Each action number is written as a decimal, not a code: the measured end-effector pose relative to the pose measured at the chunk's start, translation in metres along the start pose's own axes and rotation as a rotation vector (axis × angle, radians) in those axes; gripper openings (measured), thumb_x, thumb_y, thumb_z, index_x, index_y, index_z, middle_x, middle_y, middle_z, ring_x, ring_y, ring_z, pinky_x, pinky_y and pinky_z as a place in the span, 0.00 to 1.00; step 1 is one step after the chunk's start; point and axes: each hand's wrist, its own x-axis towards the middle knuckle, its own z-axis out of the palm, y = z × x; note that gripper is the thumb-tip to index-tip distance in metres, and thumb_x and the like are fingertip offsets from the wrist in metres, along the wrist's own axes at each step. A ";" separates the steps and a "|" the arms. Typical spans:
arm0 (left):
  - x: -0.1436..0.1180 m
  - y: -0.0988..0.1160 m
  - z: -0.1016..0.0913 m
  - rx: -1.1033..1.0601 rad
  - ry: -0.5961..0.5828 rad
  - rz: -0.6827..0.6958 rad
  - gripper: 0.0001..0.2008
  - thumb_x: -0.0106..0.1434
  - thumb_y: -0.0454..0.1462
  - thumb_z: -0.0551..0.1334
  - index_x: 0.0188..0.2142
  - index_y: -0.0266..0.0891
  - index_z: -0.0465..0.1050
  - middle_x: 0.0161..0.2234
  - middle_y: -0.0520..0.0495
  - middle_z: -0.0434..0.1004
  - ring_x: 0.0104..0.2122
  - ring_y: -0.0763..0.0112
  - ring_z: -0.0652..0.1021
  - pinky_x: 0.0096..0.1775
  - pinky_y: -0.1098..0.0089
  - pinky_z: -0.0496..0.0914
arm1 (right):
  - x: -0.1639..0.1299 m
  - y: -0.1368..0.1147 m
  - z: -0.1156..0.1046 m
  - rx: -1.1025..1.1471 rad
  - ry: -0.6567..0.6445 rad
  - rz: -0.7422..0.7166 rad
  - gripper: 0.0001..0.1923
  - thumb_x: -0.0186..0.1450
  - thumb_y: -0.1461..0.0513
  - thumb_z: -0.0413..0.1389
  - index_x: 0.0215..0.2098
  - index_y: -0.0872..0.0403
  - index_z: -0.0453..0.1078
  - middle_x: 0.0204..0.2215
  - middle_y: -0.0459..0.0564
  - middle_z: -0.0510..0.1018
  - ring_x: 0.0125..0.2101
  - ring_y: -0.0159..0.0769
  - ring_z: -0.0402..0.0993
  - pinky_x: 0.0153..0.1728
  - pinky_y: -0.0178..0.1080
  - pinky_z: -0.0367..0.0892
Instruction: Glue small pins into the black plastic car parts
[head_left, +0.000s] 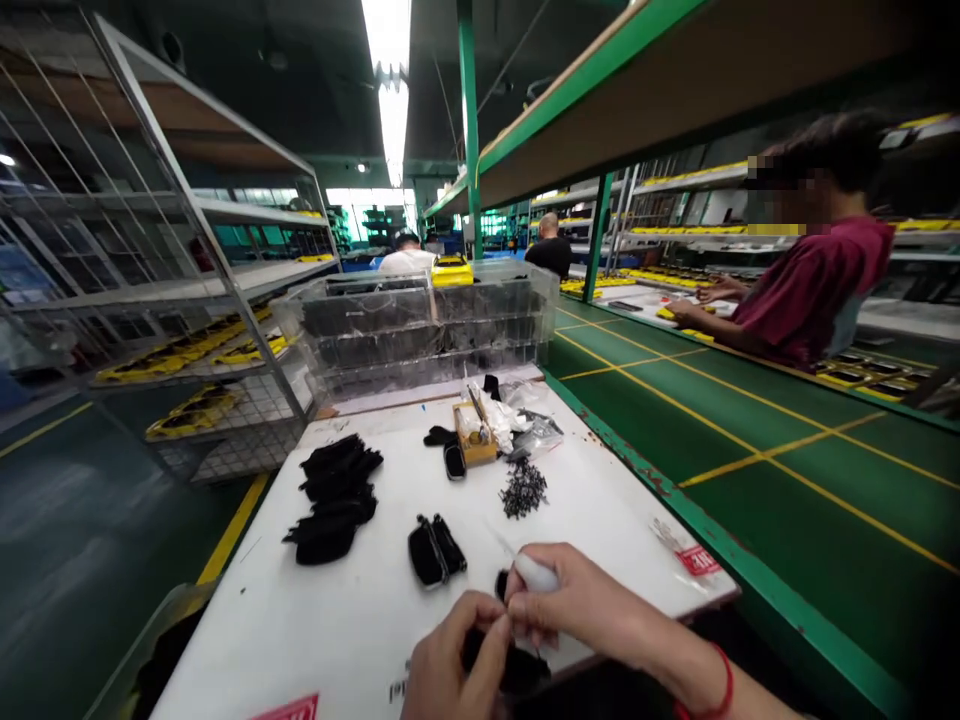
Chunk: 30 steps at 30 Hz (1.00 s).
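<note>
Both hands meet at the near edge of the white table (pixel 585 480): the left hand (pixel 450 665) pinches a small black part (pixel 517 668) from below, and the right hand (pixel 577 605) grips a white-handled tool (pixel 534 572) pressed against it. Held so close to the edge, the part could slip and drop off the table. A sideways slide of the tool could jab the left fingers or knock the open black case (pixel 435 550) just to the far left, and a wider sweep might scatter the pile of small dark screws (pixel 523 490) farther off.

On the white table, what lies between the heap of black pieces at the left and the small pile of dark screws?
In the head view, bare white table lies between the black pieces and the screws; an open black case sits just nearer the hands.
</note>
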 end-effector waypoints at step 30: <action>-0.001 0.026 0.008 -0.496 -0.211 -0.187 0.12 0.58 0.43 0.60 0.29 0.35 0.71 0.30 0.47 0.72 0.23 0.76 0.72 0.15 0.80 0.68 | -0.036 0.010 -0.006 -0.193 0.320 -0.075 0.15 0.56 0.51 0.60 0.32 0.54 0.70 0.21 0.45 0.74 0.21 0.30 0.68 0.22 0.33 0.67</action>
